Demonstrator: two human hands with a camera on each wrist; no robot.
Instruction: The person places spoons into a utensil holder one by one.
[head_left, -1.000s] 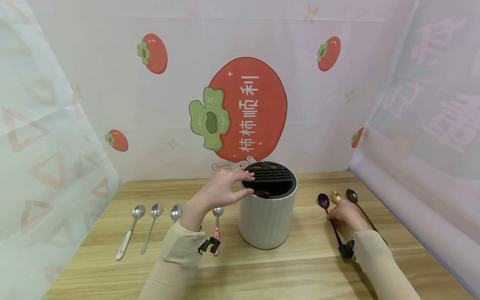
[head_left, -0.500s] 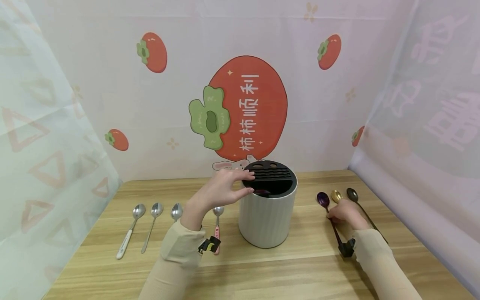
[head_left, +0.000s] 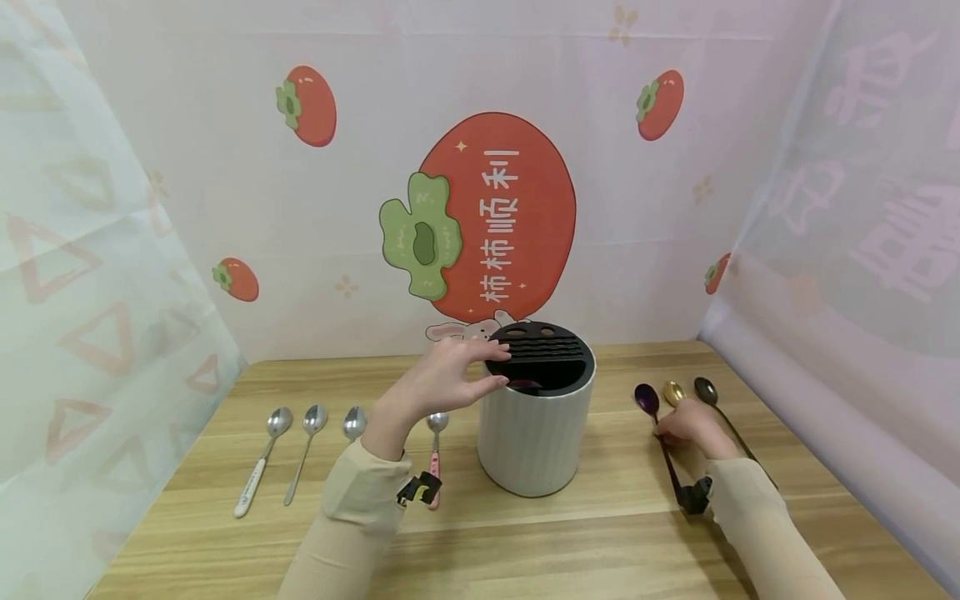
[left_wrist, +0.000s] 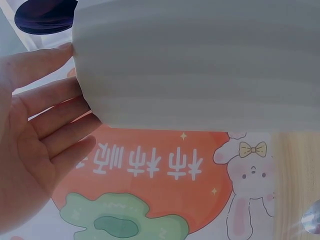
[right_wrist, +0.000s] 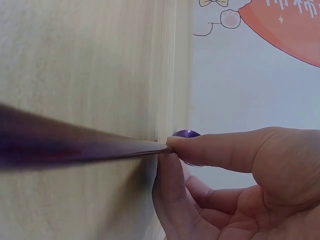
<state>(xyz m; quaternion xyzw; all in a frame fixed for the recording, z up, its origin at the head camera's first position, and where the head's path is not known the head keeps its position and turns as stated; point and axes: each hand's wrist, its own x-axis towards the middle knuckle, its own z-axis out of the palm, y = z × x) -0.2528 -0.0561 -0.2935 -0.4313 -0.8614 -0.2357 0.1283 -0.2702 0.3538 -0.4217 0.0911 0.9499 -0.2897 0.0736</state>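
My right hand point(head_left: 688, 425) pinches the handle of a purple spoon point(head_left: 647, 398) between thumb and index finger. In the right wrist view the spoon's handle point(right_wrist: 80, 142) runs out to the left from the fingertips. Close by, a gold spoon point(head_left: 674, 392) is partly covered by that hand. At the holder's left side, my left hand point(head_left: 442, 375) touches the black-topped rim with fairly straight, relaxed fingers. The holder point(head_left: 531, 442) is a white ribbed cylinder with slots, holes and a wide opening. A dark purple, shiny oval like a spoon bowl point(left_wrist: 45, 17) shows at its top.
A dark spoon point(head_left: 705, 389) lies right of the gold one. On the wooden table's left side are a white-handled spoon point(head_left: 258, 467), a plain silver spoon point(head_left: 307, 446), another silver spoon point(head_left: 354, 422) half behind the left arm, and a pink-handled spoon point(head_left: 435, 458). Printed cloth walls surround the table.
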